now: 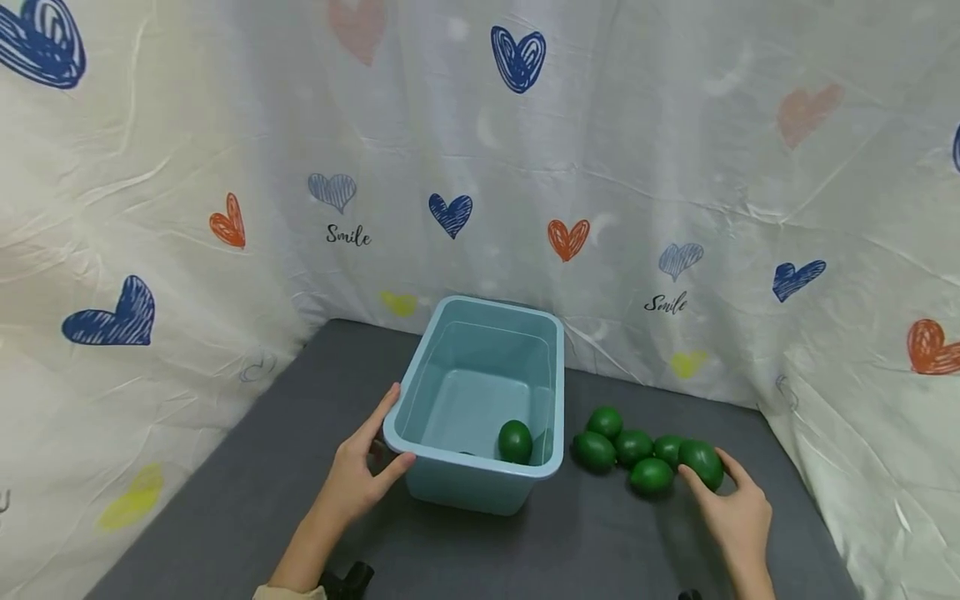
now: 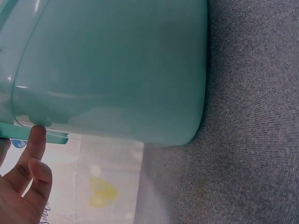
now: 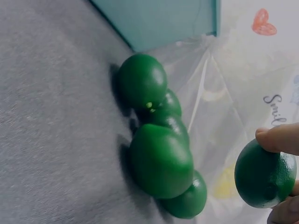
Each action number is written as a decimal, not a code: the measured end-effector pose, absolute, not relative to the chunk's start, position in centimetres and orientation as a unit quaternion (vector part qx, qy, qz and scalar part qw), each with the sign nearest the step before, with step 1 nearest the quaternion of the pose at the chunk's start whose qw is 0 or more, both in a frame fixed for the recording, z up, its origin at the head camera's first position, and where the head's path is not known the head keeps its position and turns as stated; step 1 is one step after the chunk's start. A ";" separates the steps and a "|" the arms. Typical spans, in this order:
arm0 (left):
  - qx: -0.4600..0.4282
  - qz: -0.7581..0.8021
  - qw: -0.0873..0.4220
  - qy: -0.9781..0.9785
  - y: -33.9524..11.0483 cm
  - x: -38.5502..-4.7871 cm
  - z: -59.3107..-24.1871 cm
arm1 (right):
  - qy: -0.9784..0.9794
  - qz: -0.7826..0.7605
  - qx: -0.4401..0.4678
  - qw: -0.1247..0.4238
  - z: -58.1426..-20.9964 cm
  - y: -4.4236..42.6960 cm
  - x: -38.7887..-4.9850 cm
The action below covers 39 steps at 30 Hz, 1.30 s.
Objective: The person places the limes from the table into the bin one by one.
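At least one glossy green oval fruit [image 1: 515, 442] in, I reckon six left!
My right hand [image 1: 740, 508] pinches another fruit [image 1: 701, 464] beside five loose ones [image 1: 633, 447] on the grey desk [image 1: 592, 542]; my left hand [image 1: 356, 483], fingers spread, touches the light-blue plastic bin [image 1: 472, 487].

The fruits [image 1: 633, 448] are green, bin [image 1: 472, 487] pale blue, table [image 1: 585, 542] grey, curtain [image 1: 615, 108] white with multicoloured hearts [image 1: 450, 215].
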<state>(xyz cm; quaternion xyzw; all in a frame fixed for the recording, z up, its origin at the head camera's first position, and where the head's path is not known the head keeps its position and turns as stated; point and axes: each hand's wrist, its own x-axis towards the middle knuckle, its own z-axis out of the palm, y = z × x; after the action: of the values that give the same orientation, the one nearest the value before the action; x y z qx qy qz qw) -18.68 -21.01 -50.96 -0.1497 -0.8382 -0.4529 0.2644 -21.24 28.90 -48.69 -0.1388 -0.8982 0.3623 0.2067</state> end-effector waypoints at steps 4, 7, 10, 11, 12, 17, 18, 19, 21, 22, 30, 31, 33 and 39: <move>-0.154 -0.452 0.262 -0.839 -21.0 -18.9 -51.0 | -0.895 0.372 -0.139 0.204 -48.3 28.7 -21.1; -0.155 -0.450 0.261 -0.840 -21.1 -18.9 -50.9 | -0.891 0.381 -0.137 0.206 -47.9 28.3 -21.2; -0.158 -0.446 0.258 -0.842 -21.2 -18.9 -50.8 | -0.887 0.390 -0.131 0.210 -47.5 27.8 -21.5; -0.157 -0.444 0.259 -0.843 -21.2 -18.9 -50.8 | -0.886 0.392 -0.126 0.211 -47.4 27.7 -21.6; -0.155 -0.442 0.260 -0.844 -21.3 -18.9 -50.8 | -0.886 0.395 -0.120 0.211 -47.2 27.5 -21.8; -0.144 -0.439 0.264 -0.847 -21.5 -18.6 -50.9 | -0.886 0.396 -0.083 0.226 -46.7 26.5 -22.6; -0.142 -0.439 0.264 -0.847 -21.5 -18.5 -50.9 | -0.886 0.396 -0.078 0.229 -46.6 26.3 -22.7; -0.140 -0.440 0.264 -0.847 -21.5 -18.4 -50.9 | -0.886 0.396 -0.073 0.231 -46.5 26.1 -22.8; -0.135 -0.440 0.267 -0.847 -21.5 -18.3 -51.0 | -0.886 0.396 -0.064 0.233 -46.4 25.7 -23.0; -0.134 -0.440 0.268 -0.846 -21.6 -18.2 -51.0 | -0.886 0.397 -0.060 0.233 -46.4 25.5 -23.1; -0.132 -0.440 0.266 -0.847 -21.4 -18.3 -50.8 | -0.873 0.421 -0.045 0.244 -47.0 24.2 -23.6; -0.133 -0.441 0.266 -0.847 -21.3 -18.4 -50.8 | -0.872 0.423 -0.046 0.244 -47.0 23.9 -23.6; -0.136 -0.443 0.266 -0.845 -21.2 -18.5 -50.7 | -0.870 0.427 -0.047 0.243 -47.1 23.4 -23.7; -0.146 -0.445 0.260 -0.844 -21.1 -19.1 -50.4 | -0.866 0.434 -0.043 0.244 -47.5 21.7 -23.8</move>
<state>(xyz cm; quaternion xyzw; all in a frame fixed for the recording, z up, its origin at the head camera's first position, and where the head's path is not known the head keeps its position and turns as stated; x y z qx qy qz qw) -19.11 -21.09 -50.43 -0.1464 -0.8444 -0.4451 0.2597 -23.79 21.67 -47.48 -0.0433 -0.8662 0.4339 0.2441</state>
